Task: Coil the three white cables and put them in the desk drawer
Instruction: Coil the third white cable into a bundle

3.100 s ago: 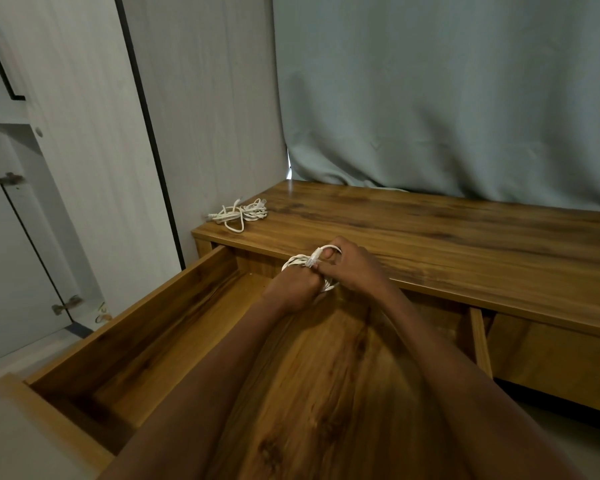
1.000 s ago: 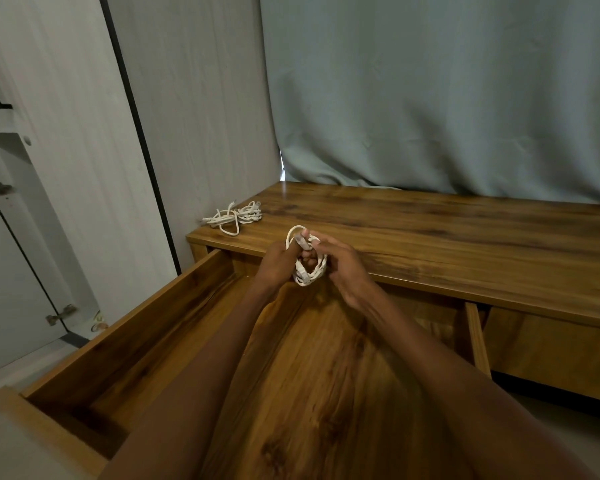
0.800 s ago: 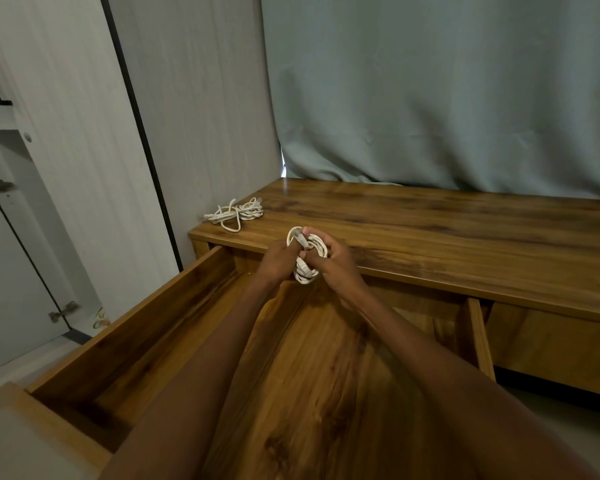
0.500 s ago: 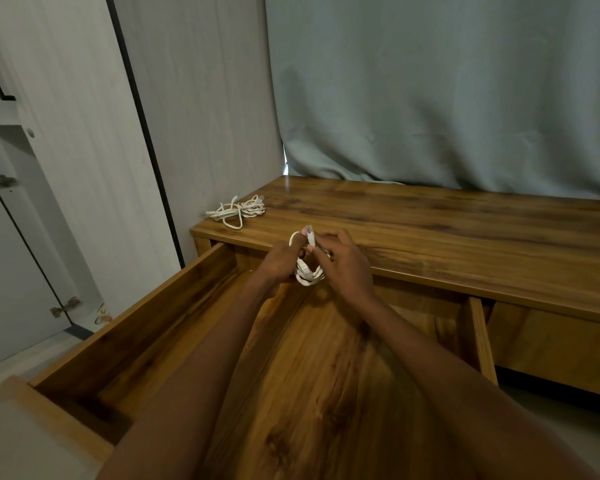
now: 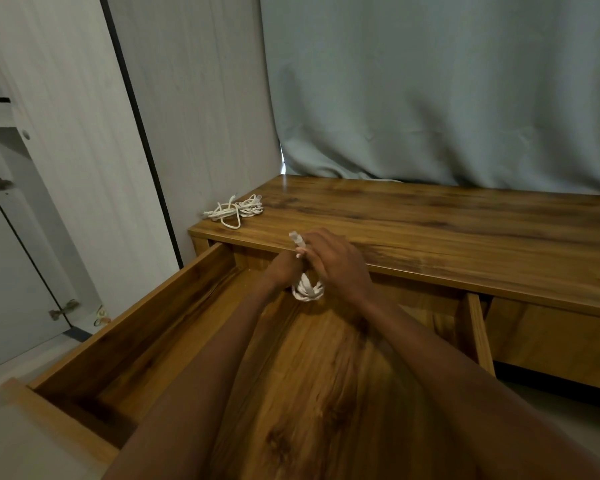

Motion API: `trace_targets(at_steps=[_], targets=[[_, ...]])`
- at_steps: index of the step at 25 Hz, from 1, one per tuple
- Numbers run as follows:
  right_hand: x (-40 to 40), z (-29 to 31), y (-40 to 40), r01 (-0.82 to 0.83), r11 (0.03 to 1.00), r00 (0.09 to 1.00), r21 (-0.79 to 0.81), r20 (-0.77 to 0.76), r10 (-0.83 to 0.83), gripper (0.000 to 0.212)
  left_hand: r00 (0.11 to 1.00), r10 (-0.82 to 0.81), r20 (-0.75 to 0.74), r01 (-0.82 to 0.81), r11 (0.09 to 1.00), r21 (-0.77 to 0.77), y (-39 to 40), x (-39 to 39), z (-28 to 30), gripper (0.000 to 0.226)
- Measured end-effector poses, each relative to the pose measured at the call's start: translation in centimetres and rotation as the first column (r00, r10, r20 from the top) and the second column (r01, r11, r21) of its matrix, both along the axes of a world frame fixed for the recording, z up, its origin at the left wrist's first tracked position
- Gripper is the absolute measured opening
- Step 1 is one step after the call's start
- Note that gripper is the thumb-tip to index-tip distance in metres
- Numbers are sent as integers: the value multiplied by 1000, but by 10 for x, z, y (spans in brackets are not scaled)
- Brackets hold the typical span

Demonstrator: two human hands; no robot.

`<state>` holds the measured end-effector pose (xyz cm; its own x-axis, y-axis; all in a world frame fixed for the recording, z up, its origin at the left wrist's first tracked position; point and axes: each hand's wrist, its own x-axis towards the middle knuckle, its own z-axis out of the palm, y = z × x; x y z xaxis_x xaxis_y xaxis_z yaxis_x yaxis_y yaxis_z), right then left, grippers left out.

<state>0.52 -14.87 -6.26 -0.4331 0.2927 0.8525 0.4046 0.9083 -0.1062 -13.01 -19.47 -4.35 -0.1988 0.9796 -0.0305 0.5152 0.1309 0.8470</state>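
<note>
Both hands hold one coiled white cable (image 5: pixel 307 291) above the back of the open wooden drawer (image 5: pixel 142 313). My left hand (image 5: pixel 284 270) grips the coil from the left. My right hand (image 5: pixel 336 265) covers it from the right and pinches the cable's plug end (image 5: pixel 297 240), which sticks up above the fingers. A second bundle of white cable (image 5: pixel 236 211) lies loose on the desk top's far left corner. A third cable is not in sight.
The wooden desk top (image 5: pixel 447 233) runs to the right under a grey-green curtain (image 5: pixel 430 91). A pale wardrobe (image 5: pixel 49 168) with hinges stands at the left, close to the drawer's side. My forearms hide much of the drawer's floor.
The coil has dropped slightly lower between my hands. My right hand has closed over it, and the plug end now points up above my fingers.
</note>
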Motion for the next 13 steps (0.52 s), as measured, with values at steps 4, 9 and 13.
trace_targets(at_steps=[4, 9, 13], targets=[[17, 16, 16, -98, 861, 941, -498, -328, -82, 30, 995, -98, 35, 95, 993, 75, -3, 11, 7, 59], [23, 26, 15, -280, 683, 877, -675, -469, -104, 24, 944, -330, -1, 330, 944, 26, -5, 16, 15, 33], [22, 29, 21, -286, 581, 879, -762, -450, -158, 24, 905, -399, -148, 401, 916, -22, -7, 20, 22, 23]])
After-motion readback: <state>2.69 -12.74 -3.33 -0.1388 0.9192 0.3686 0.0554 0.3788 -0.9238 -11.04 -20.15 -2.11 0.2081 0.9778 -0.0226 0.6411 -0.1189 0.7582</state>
